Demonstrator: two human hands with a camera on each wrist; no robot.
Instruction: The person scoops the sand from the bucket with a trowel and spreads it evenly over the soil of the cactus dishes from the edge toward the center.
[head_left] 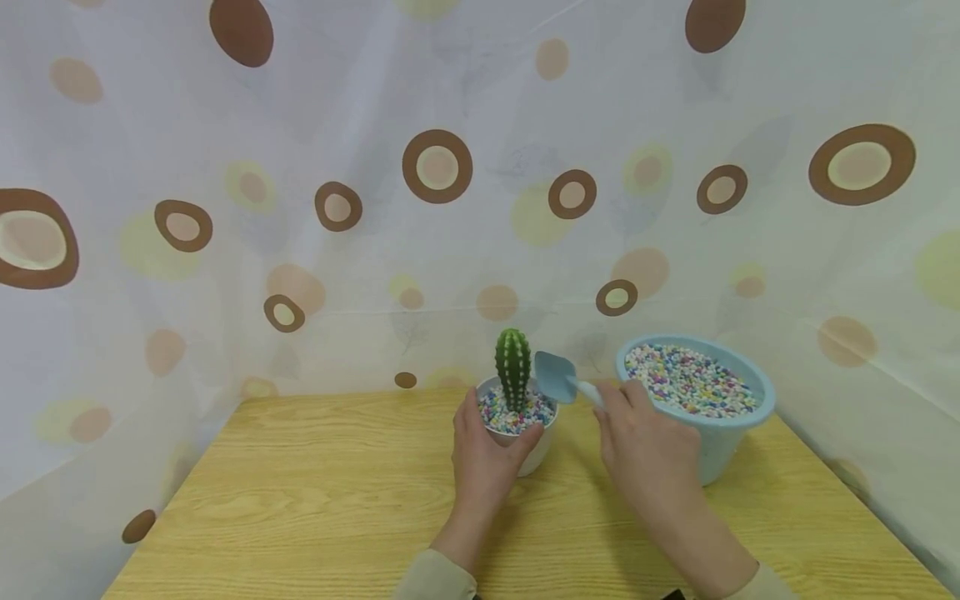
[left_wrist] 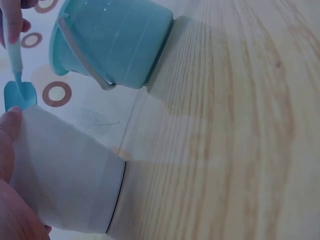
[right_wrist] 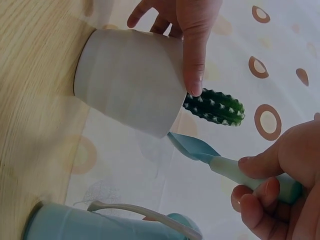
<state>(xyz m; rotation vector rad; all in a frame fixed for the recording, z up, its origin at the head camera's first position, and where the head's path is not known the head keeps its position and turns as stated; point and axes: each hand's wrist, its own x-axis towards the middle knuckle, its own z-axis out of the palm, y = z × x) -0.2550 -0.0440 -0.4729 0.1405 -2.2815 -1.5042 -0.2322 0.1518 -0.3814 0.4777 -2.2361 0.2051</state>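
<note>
A white flowerpot (right_wrist: 127, 80) stands on the table with a green cactus (head_left: 513, 367) upright in it, set in multicoloured pebbles (head_left: 495, 412). My left hand (head_left: 483, 450) grips the pot, thumb near the front rim and fingers round its left side. My right hand (head_left: 648, 446) holds a small blue shovel (head_left: 555, 377) by its pale handle (right_wrist: 240, 172). The shovel's blade is at the pot's right rim, tip toward the cactus; no pebbles show on it. Whether the tip touches the rim I cannot tell.
To the right stands a light blue bucket (left_wrist: 120, 40) filled with similar pebbles (head_left: 690, 379), its handle (left_wrist: 82, 55) hanging down. A wood-grain table (head_left: 315, 500) lies beneath. Behind and at the sides hangs a white sheet (head_left: 480, 92) with brown and yellow dots.
</note>
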